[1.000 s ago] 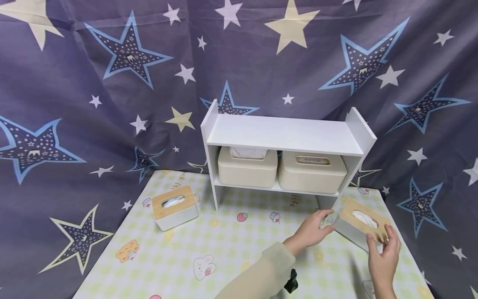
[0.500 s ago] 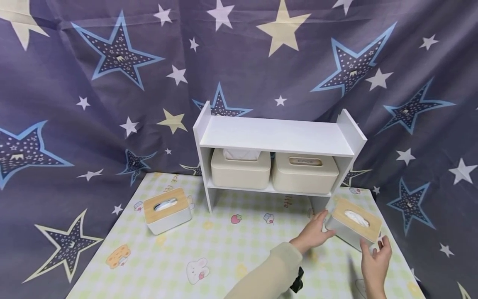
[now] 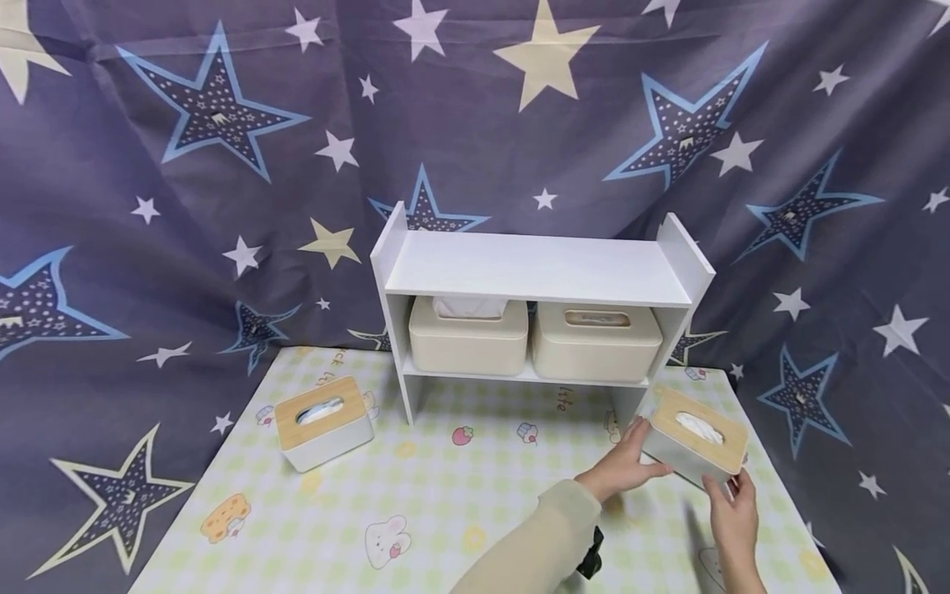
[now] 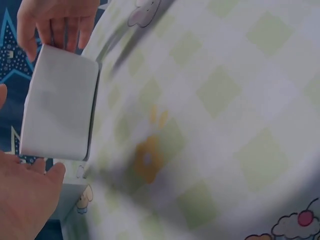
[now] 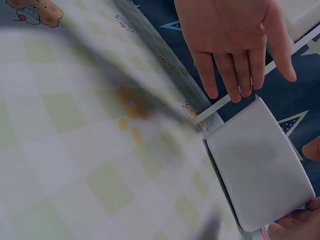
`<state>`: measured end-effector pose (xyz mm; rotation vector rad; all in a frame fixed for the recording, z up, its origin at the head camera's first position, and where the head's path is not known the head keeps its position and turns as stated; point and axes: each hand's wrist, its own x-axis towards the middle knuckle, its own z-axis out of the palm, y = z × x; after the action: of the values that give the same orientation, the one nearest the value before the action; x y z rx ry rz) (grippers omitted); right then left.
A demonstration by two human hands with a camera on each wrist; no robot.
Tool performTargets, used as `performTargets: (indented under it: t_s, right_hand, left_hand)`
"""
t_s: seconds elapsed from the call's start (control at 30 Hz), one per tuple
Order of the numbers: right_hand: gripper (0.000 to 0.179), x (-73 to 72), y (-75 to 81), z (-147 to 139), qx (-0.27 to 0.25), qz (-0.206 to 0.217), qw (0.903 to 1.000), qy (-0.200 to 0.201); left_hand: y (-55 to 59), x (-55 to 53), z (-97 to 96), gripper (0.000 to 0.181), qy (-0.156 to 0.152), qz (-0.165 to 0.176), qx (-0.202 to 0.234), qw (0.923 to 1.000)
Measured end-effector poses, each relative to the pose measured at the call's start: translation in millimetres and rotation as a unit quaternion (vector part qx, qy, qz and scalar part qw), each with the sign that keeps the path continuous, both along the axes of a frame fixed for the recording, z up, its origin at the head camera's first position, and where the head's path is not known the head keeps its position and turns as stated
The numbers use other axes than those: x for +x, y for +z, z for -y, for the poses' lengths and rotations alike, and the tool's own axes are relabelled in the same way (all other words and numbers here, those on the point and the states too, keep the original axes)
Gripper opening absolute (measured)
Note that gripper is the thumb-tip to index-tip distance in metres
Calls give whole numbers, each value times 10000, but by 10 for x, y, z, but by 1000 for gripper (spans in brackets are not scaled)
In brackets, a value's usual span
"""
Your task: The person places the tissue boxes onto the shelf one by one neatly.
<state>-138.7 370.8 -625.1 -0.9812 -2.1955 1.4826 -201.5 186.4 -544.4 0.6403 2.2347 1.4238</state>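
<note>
At the table's right side stands a white tissue box [image 3: 698, 437] with a light wooden lid and a tissue showing in its slot. My left hand [image 3: 627, 462] is at its left end, fingers extended; the right wrist view shows those fingers [image 5: 225, 65] straight, right by the box's edge. My right hand [image 3: 733, 516] is at the opposite end, with the thumb by the front corner and loosely bent fingertips against the end. In the left wrist view the plain side of the tissue box [image 4: 60, 105] lies between both hands.
A white shelf unit [image 3: 538, 268] stands at the back, with two cream tissue boxes [image 3: 467, 342] on its lower shelf. Another wooden-lidded tissue box [image 3: 324, 425] sits at the left on the checked tablecloth [image 3: 438, 511]. A starry curtain [image 3: 475, 107] hangs behind and at the sides.
My right hand has moved from over the box's near right corner down to its end. The left hand has stayed at the other end. The head view has shifted slightly right.
</note>
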Motion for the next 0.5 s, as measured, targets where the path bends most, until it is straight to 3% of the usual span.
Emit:
performTargets:
  t_s: [0.1, 0.2, 0.3, 0.5]
  right_hand:
    - [76, -114, -315, -175, 88, 11, 9999, -87]
    - [77, -125, -318, -175, 114, 39, 9999, -77]
    - [75, -66, -120, -75, 78, 95, 9998, -143]
    - [68, 159, 524, 247, 1, -77, 9998, -193]
  left_hand:
    - [1, -36, -12, 81, 50, 302, 255, 9992]
    - [-3, -45, -31, 81, 133, 519, 366, 9979]
    - [6, -38, -38, 81, 243, 597, 350, 9973]
    - [51, -20, -64, 83, 423, 414, 206, 9980]
